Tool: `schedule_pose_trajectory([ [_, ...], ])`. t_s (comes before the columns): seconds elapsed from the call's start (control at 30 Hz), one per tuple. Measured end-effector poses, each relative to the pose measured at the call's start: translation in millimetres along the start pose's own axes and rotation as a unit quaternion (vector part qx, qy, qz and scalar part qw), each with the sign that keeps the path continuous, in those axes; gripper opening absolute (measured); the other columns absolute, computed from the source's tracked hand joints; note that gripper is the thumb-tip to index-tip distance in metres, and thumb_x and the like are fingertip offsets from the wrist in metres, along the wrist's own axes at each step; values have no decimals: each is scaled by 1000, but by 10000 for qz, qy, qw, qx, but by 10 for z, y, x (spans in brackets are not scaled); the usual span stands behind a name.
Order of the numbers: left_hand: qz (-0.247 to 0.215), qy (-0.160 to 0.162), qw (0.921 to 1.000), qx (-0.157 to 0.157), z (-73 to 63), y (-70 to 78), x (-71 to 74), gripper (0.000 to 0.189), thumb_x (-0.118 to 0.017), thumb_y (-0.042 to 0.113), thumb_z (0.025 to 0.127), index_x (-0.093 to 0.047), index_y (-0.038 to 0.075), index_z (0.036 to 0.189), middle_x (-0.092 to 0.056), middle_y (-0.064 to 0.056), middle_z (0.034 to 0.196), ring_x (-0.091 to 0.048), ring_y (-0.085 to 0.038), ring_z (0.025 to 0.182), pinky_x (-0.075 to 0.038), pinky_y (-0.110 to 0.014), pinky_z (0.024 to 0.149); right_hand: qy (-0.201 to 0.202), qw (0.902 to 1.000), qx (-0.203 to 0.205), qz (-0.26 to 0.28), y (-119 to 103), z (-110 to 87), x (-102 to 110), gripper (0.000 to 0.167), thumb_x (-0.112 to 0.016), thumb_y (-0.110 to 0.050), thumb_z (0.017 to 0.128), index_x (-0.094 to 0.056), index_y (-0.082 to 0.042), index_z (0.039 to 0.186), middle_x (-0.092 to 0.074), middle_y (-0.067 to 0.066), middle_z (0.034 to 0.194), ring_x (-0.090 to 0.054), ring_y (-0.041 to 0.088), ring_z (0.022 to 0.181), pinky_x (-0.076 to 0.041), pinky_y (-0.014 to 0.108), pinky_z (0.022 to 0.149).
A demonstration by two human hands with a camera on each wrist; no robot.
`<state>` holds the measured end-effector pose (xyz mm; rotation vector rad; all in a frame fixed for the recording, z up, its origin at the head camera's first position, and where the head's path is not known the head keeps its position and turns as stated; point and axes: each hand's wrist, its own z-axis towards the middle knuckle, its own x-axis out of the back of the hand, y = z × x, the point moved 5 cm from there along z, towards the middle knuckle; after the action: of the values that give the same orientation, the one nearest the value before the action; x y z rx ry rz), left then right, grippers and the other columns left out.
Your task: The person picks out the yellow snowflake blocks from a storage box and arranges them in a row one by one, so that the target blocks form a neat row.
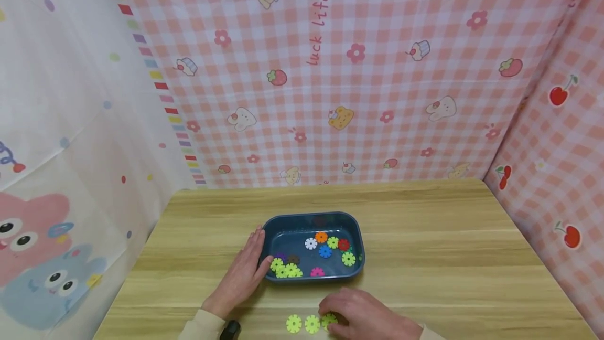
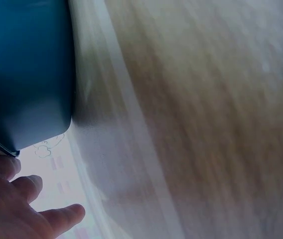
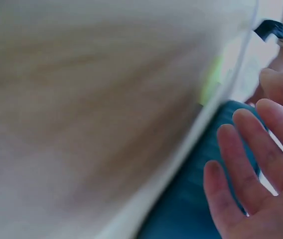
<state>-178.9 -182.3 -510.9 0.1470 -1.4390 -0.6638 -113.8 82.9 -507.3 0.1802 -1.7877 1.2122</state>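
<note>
A dark blue tray (image 1: 313, 279) stands on the table, with several small notched flower-shaped discs inside. My left hand (image 1: 240, 275) rests against its left side, fingers extended along the outer wall and thumb at the rim. The left wrist view shows these fingers (image 2: 27, 188) beside the tray wall. Below the tray, two yellow-green discs (image 1: 293, 323) (image 1: 312, 324) lie side by side on the table. My right hand (image 1: 365, 316) is over a third yellow-green disc (image 1: 329, 321), partly hidden between thumb and index finger. In the right wrist view its fingers (image 3: 253, 149) are loosely extended.
In the tray, yellow-green discs (image 1: 291, 269) cluster at the near left; white (image 1: 310, 244), orange (image 1: 321, 237), blue (image 1: 325, 251) and red (image 1: 343, 244) discs lie to the right. The wooden table (image 1: 434, 256) meets a checked cloth (image 1: 377, 88) behind.
</note>
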Motion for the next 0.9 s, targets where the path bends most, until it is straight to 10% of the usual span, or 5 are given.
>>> schedule_pose_trajectory([
  [0.33,-76,73,9999,-33,-3,-8,-9,69,-51,33,110,-26,-5,161,-19,-17,170,-23,-39,155,-30,-65,117,872,9948,528,-44,-235,33,294,22,-60,-34,106,-76,-22,116,-70,-19,112,-61,-2,102,-56,25,92],
  [0.63,-151,174,9996,-188,28,14,-15,68,-51,32,110,-26,-6,160,-21,-22,169,-24,-43,153,-30,-66,117,2091,9684,1340,-218,-381,124,527,11,-71,-21,100,-76,-22,110,-73,-15,106,-65,1,97,-57,24,88],
  [0.9,-103,213,9996,-184,5,-4,-14,66,-53,28,109,-28,-8,159,-23,-23,168,-26,-45,152,-31,-66,116,2365,9533,1752,-678,-464,297,773,10,-72,-19,99,-76,-18,108,-75,-9,105,-69,6,101,-58,30,91],
])
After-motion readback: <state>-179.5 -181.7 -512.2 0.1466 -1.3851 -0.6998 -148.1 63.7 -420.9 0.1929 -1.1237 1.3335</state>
